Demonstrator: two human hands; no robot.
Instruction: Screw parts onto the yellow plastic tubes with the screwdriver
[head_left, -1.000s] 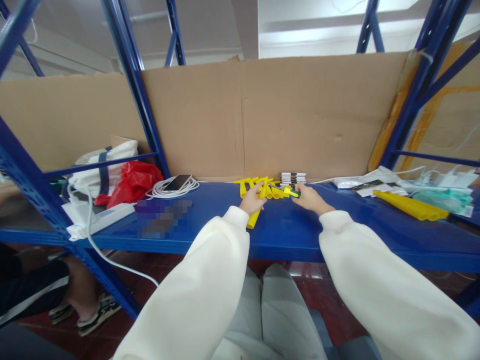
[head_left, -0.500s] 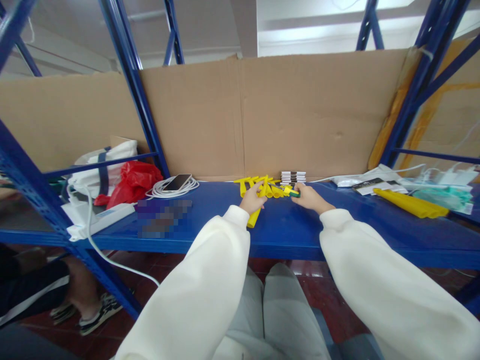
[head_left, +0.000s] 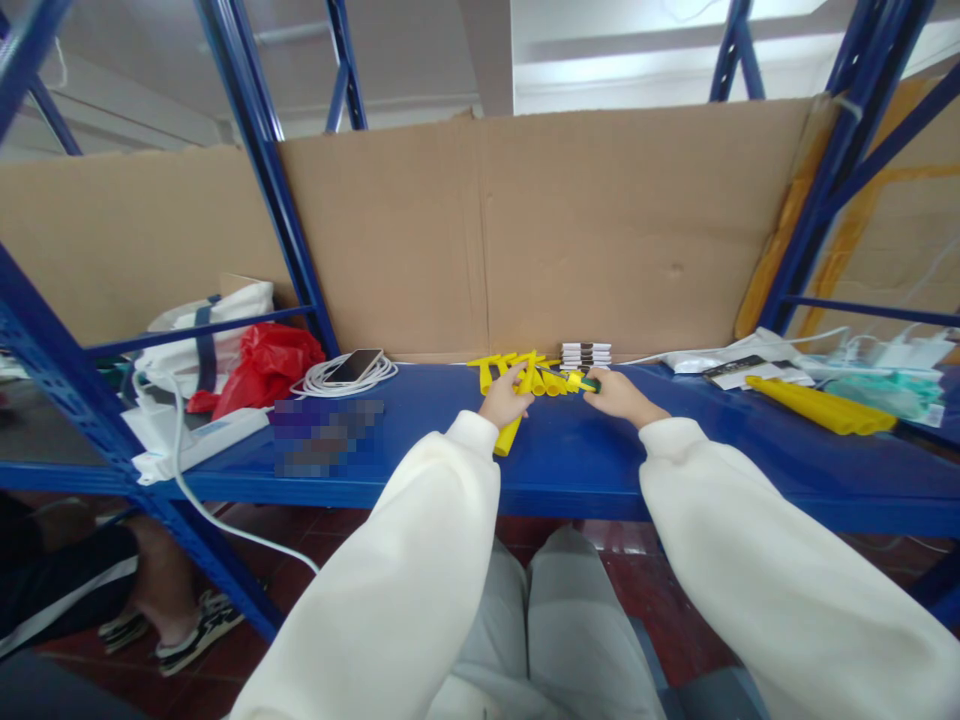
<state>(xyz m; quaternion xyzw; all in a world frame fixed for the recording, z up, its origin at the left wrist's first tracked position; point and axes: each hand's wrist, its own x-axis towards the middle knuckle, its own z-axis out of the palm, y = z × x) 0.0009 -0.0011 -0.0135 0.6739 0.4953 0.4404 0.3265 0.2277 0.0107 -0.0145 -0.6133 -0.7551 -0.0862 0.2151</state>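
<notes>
My left hand [head_left: 502, 401] is closed round a yellow tapered tube [head_left: 508, 440], whose wide end points down toward me over the blue shelf. From the right, my right hand [head_left: 621, 395] grips a screwdriver [head_left: 574, 382] by its yellow and green handle. The thin metal shaft points left and meets the upper part of the held tube; whether the tip is inside or only touching, I cannot tell. Several more yellow tapered tubes [head_left: 555, 384] lie in a row just behind my hands. Behind them is a stack of white bundles with dark bands [head_left: 586, 355].
Left on the blue shelf [head_left: 435, 440] are a coiled white cable [head_left: 379, 376], a phone [head_left: 354, 365], a power strip [head_left: 217, 437] and a red bag [head_left: 274, 360]. Nested yellow tubes [head_left: 821, 405] and packets lie right. Cardboard [head_left: 570, 230] stands behind. Another person's leg [head_left: 161, 575] shows lower left.
Very little differs. My right hand's fingers have shifted slightly on the screwdriver handle, while my left hand and the tube stay in place.
</notes>
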